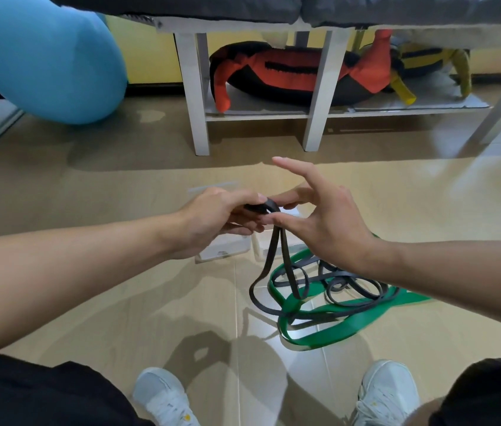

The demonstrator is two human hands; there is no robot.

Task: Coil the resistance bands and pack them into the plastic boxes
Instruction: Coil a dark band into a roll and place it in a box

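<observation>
Coiling under way: left hand (212, 216) pinches the started coil of the black band (273, 259) at centre frame, fingers closed on it; right hand (319, 222) w/ thumb and forefinger guiding the wrap, other fingers splayed wide. Slack trails to 5 o'clock over the green band (329, 327). Best approach: keep turns tight, even. Clear plastic boxes (227, 247) sit beneath hands.

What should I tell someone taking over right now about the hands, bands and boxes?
Left hand: pinching the started coil of the black resistance band.
Right hand: fingers spread, thumb and one finger on the coil.
The black band's remainder hangs to the floor, tangled with the green resistance band.
Two clear plastic boxes sit on the floor under the hands.
Done: first turns only.
Left: finish coiling black, coil green, pack both.
</observation>
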